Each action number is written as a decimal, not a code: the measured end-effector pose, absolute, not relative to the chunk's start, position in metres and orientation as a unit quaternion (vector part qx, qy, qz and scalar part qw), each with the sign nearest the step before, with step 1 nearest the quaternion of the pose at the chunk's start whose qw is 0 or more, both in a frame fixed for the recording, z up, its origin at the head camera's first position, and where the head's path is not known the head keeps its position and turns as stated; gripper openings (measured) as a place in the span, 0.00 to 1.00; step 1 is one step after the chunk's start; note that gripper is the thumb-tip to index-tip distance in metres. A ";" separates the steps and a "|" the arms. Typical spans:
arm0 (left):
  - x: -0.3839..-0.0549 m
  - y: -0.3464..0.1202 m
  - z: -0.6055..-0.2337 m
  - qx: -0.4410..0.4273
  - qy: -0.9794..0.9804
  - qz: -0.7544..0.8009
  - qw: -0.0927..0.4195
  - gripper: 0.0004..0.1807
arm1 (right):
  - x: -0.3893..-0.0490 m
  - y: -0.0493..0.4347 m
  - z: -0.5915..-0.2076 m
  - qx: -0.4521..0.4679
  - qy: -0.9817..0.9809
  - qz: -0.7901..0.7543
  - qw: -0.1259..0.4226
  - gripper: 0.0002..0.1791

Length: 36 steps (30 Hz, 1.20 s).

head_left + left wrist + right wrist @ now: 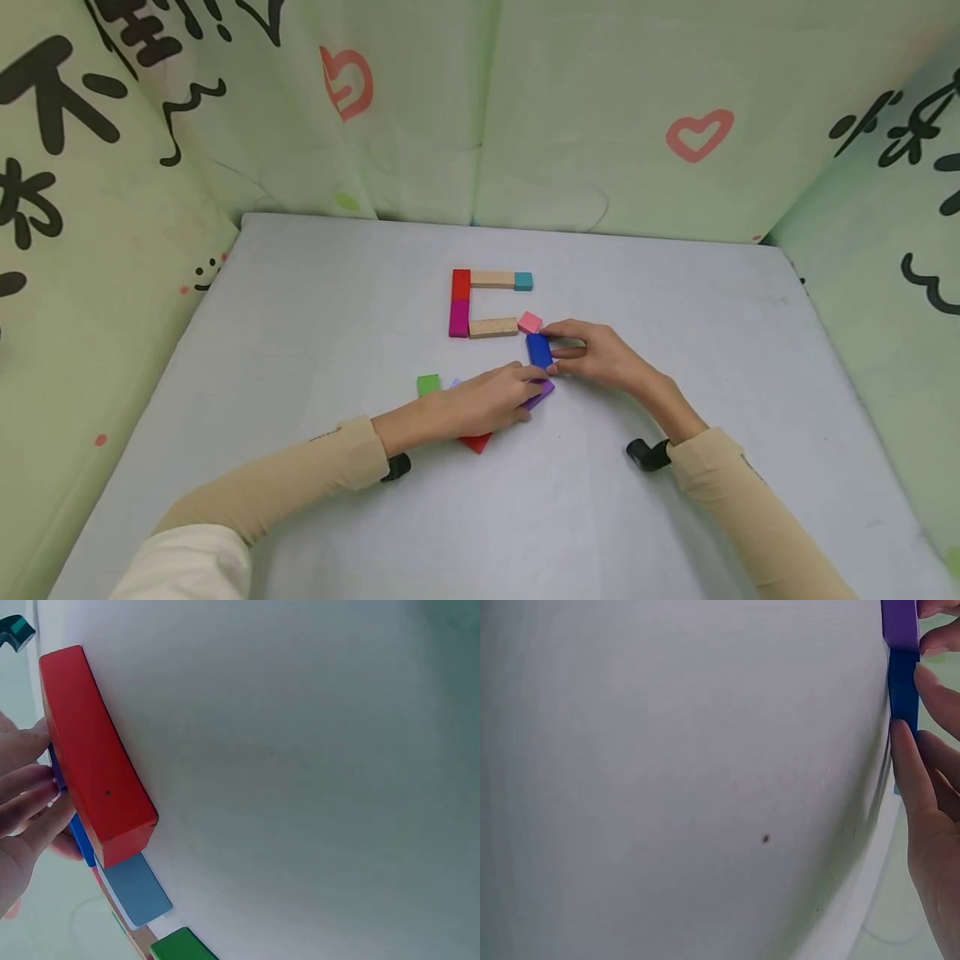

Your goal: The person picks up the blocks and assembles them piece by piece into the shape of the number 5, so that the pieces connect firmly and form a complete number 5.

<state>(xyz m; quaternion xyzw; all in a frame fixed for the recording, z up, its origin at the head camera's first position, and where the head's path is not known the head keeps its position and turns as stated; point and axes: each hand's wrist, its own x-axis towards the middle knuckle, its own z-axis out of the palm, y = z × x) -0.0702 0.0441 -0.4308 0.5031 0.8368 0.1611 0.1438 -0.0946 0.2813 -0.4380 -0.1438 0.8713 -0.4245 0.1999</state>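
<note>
My left hand (487, 400) holds a purple block (538, 396) by its sides, fingers at the far side and thumb nearer me. The right hand (603, 357) grips a blue block (538, 350) from the right, fingertips at its far and near ends. In the right wrist view the purple block (900, 622) meets the end of the blue block (904, 686). A small pink block (530, 322) lies just beyond the blue one. Beneath my left forearm and hand, a red block (477, 442) is partly hidden; the left wrist view shows this red block (97, 757) up close.
Beyond my hands, red (461, 284), magenta (459, 318), two wooden (492, 280) and teal (523, 282) blocks form an open bracket shape. A green block (428, 384) and a pale blue block (135, 889) lie near my left wrist. Fabric walls (570, 108) border the white table (337, 283).
</note>
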 end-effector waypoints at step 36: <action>-0.065 -0.008 -0.418 0.429 0.857 0.216 0.188 0.29 | -0.099 0.282 -0.439 -0.122 0.872 -0.418 0.223 0.33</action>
